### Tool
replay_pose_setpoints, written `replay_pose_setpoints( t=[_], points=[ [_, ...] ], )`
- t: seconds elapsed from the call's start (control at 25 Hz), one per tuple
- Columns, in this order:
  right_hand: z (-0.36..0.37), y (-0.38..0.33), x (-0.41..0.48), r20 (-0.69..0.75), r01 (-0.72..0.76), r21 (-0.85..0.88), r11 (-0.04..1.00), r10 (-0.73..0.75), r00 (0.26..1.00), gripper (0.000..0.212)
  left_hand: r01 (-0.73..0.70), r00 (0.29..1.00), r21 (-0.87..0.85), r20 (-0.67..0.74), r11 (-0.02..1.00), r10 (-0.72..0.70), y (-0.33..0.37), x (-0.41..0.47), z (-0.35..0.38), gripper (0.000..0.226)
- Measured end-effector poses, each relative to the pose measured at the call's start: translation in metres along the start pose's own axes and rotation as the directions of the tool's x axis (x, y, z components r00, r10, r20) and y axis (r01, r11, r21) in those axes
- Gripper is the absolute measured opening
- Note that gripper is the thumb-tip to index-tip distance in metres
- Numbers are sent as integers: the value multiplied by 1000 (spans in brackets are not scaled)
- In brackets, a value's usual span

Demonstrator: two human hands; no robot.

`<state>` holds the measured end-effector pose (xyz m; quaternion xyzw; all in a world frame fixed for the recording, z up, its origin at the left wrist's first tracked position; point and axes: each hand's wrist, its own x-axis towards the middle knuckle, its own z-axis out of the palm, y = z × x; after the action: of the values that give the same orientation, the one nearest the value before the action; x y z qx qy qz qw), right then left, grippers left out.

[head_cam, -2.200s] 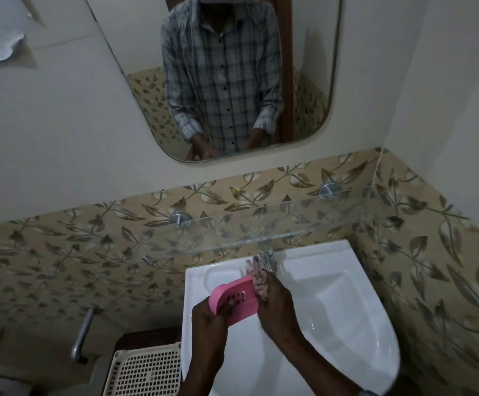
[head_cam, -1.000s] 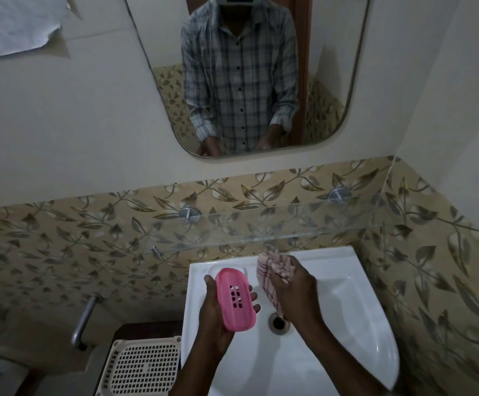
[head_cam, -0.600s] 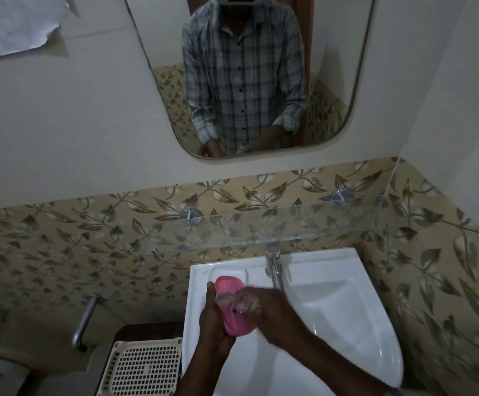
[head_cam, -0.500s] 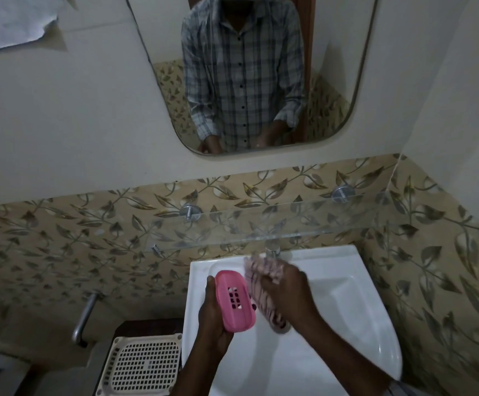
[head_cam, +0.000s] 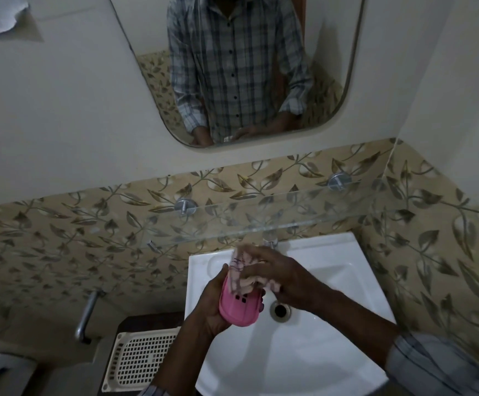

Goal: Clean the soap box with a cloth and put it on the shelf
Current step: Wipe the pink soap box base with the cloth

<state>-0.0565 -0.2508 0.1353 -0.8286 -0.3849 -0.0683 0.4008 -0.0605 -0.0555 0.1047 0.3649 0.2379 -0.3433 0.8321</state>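
My left hand (head_cam: 208, 308) wraps the box (head_cam: 237, 311) in its fingers (head_cam: 261, 303) above the sink (head_cam: 332, 355); my right hand (head_cam: 285, 278) clutches the cloth (head_cam: 241, 271). Cloth touches box.

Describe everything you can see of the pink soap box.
The pink soap box is a rounded oval shell, apparently smooth plastic, with a cluster of small dark rectangular slots in its facing side. The left hand grips it from the left, holding it on end and tilted above the white sink. Its upper end is covered by a pale checked cloth that the right hand holds against it. Blur hides finer detail.
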Motion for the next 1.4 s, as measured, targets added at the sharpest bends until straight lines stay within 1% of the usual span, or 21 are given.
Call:
replay_pose_setpoints(
  t=[0.12, 0.2, 0.28, 0.32, 0.36, 0.4, 0.44, 0.52, 0.56, 0.6, 0.64, 0.68, 0.72, 0.76, 0.8, 0.88, 1.0, 1.12, 1.24, 1.32, 1.4],
  points=[
    [8, -4, 4, 186, 133, -165, 977, -101, 977, 35, -42, 998, -19, 46, 999, 43, 2, -3, 12, 37],
    [13, 3, -4, 163, 221, -298, 929, -179, 970, 45, -62, 997, -110, 47, 992, 67, 3, -2, 15, 34],
    [27, -6, -9, -107, 95, -391, 915, -148, 983, 46, -137, 990, -120, 17, 983, 140, 1, 4, 14, 40],
    [42, -18, -10, -208, -66, -401, 914, -20, 978, 53, -181, 983, -69, -16, 981, 181, -2, 8, 12, 46],
    [61, -34, -12, -231, -259, -328, 908, 189, 955, 65, -207, 976, -16, -70, 978, 205, -4, 11, 9, 52],
    [75, -46, -13, -241, -392, -297, 871, 329, 913, 74, -218, 968, 27, -119, 976, 219, -5, 12, 7, 58],
    [78, -55, -13, -254, -483, -200, 853, 431, 866, 72, -225, 961, 54, -155, 973, 231, -5, 12, 1, 64],
    [60, -46, -7, -265, -674, 221, 705, 708, 655, 40, -251, 951, 90, -161, 964, 263, -2, 12, -8, 66],
    [48, -34, -4, -288, -699, 400, 593, 805, 519, 30, -253, 951, 105, -154, 962, 268, -2, 11, -8, 65],
    [41, -22, 1, -315, -685, 502, 527, 850, 423, 27, -239, 953, 120, -160, 963, 257, -1, 12, -8, 63],
    [38, -17, 7, -339, -663, 527, 533, 846, 411, 26, -213, 957, 134, -173, 968, 235, -3, 13, -5, 61],
    [38, -20, 13, -344, -604, 531, 595, 802, 488, 27, -197, 959, 136, -180, 971, 219, -5, 14, -3, 56],
    [42, -28, 15, -322, -514, 520, 682, 714, 622, 32, -187, 963, 115, -176, 976, 205, -6, 16, 0, 51],
    [51, -37, 12, -276, -418, 496, 761, 594, 755, 39, -170, 970, 61, -165, 983, 178, -3, 20, -2, 54],
    [59, -41, 4, -223, -353, 433, 829, 478, 850, 45, -157, 972, 53, -168, 986, 164, 1, 21, 0, 62],
    [56, -32, -22, -128, -243, 307, 920, 293, 948, 49, -68, 990, 47, -120, 997, 73, 5, 14, 1, 73],
    [20, -3, -33, 28, -89, 124, 988, 86, 996, 41, 20, 999, 44, -46, 999, -18, 3, 5, -10, 77],
    [-5, 23, -15, -71, -62, 49, 997, 65, 995, 31, 48, 998, 42, 28, 998, -49, 2, 3, -8, 71],
    [16, 22, -16, -104, -14, -178, 984, -5, 995, 46, 9, 999, -20, 47, 1000, -8, 10, 3, 4, 68],
    [41, 8, -33, -164, 1, -304, 953, -53, 985, 50, 6, 1000, -70, 7, 998, -5, 11, 5, 7, 70],
    [61, -11, -46, -249, -77, -350, 934, -13, 969, 34, -32, 994, -116, -111, 993, 19, 7, 12, 4, 72]
  ],
)
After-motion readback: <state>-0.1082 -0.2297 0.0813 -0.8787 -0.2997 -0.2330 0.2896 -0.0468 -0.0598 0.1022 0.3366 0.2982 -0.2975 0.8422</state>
